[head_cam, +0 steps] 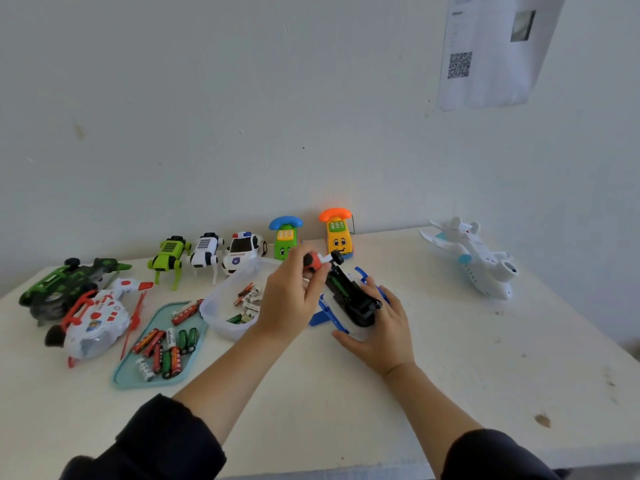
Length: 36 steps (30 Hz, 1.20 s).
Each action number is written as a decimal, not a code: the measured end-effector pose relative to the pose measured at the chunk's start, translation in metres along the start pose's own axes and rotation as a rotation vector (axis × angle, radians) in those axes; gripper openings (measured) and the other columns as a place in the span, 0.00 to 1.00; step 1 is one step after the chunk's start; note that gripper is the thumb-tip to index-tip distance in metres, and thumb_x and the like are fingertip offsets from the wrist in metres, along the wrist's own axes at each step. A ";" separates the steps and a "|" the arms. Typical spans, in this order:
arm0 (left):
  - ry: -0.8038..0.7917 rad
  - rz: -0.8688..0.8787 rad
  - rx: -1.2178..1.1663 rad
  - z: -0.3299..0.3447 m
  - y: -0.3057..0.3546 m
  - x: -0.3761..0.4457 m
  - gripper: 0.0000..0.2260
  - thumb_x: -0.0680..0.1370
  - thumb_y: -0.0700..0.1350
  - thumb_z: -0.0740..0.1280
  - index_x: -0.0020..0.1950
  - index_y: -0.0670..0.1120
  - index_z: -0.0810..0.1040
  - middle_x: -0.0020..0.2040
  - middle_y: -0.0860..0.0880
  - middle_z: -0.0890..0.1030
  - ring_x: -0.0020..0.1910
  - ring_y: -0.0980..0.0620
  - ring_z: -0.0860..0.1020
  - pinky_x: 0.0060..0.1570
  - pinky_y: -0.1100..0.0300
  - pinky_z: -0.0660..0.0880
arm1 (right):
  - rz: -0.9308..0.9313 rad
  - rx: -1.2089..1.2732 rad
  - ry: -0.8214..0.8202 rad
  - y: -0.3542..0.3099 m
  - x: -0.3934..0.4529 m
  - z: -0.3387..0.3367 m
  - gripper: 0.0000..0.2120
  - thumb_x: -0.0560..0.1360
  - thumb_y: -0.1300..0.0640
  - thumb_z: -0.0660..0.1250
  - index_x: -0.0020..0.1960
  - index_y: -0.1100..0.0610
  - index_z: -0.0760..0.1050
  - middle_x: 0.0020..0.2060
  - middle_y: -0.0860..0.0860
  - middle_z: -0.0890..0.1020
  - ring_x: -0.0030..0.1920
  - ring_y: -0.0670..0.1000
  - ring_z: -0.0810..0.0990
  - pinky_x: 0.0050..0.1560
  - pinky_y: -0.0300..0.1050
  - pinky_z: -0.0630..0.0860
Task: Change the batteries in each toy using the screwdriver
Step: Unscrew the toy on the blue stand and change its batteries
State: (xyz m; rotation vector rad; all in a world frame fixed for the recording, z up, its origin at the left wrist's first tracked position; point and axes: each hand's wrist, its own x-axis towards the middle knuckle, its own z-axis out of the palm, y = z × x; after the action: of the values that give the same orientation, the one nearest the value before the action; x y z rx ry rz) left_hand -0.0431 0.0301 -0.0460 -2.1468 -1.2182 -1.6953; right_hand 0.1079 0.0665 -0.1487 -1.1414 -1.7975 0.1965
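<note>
A blue and white toy plane [349, 299] lies belly-up at the table's centre, its black underside and open battery bay with green cells showing. My right hand [379, 332] grips the plane from the near right side and steadies it. My left hand [294, 292] holds a screwdriver with a red and black handle [311, 261] over the plane's far end; its tip is hidden. A clear plastic tub [221, 306] with several batteries stands just left of the plane. A teal tray [138, 375] further left holds several red and green batteries.
Along the wall stand two robot dogs, green [169, 252] and white [206, 251], a police car [242, 251] and two toy phones, green [285, 237] and yellow [337, 233]. A green car [65, 285] and red-white helicopter [100, 317] lie at left. A white plane [474, 258] sits at right.
</note>
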 end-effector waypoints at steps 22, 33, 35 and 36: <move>-0.007 -0.103 0.076 0.010 -0.002 0.032 0.07 0.77 0.49 0.64 0.50 0.46 0.69 0.37 0.49 0.76 0.29 0.55 0.75 0.32 0.67 0.73 | -0.014 0.053 -0.047 0.000 -0.002 0.002 0.41 0.63 0.39 0.64 0.72 0.51 0.60 0.69 0.46 0.68 0.71 0.56 0.59 0.67 0.54 0.65; 0.208 -0.420 -0.190 -0.002 -0.003 0.014 0.06 0.79 0.45 0.63 0.45 0.50 0.67 0.35 0.48 0.77 0.27 0.53 0.78 0.29 0.60 0.77 | -0.054 0.011 -0.051 0.003 -0.001 0.004 0.41 0.64 0.39 0.64 0.72 0.53 0.61 0.70 0.48 0.68 0.70 0.57 0.60 0.67 0.56 0.66; 0.086 -0.101 -0.057 -0.001 0.000 0.009 0.06 0.79 0.50 0.62 0.49 0.49 0.68 0.36 0.46 0.77 0.30 0.54 0.78 0.30 0.65 0.75 | -0.046 0.008 -0.039 0.003 -0.001 0.004 0.41 0.63 0.38 0.64 0.72 0.54 0.61 0.70 0.48 0.68 0.70 0.55 0.59 0.66 0.55 0.66; 0.036 0.016 0.005 0.000 -0.001 0.007 0.07 0.79 0.51 0.61 0.50 0.48 0.68 0.36 0.46 0.77 0.31 0.53 0.76 0.30 0.67 0.74 | -0.038 0.008 -0.038 0.003 -0.001 0.004 0.42 0.63 0.38 0.64 0.73 0.54 0.62 0.70 0.48 0.68 0.70 0.55 0.58 0.66 0.56 0.66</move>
State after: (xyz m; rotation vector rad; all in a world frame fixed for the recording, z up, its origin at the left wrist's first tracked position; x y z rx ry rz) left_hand -0.0436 0.0340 -0.0403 -2.1085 -1.1912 -1.7143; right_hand 0.1067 0.0684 -0.1533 -1.1041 -1.8489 0.2039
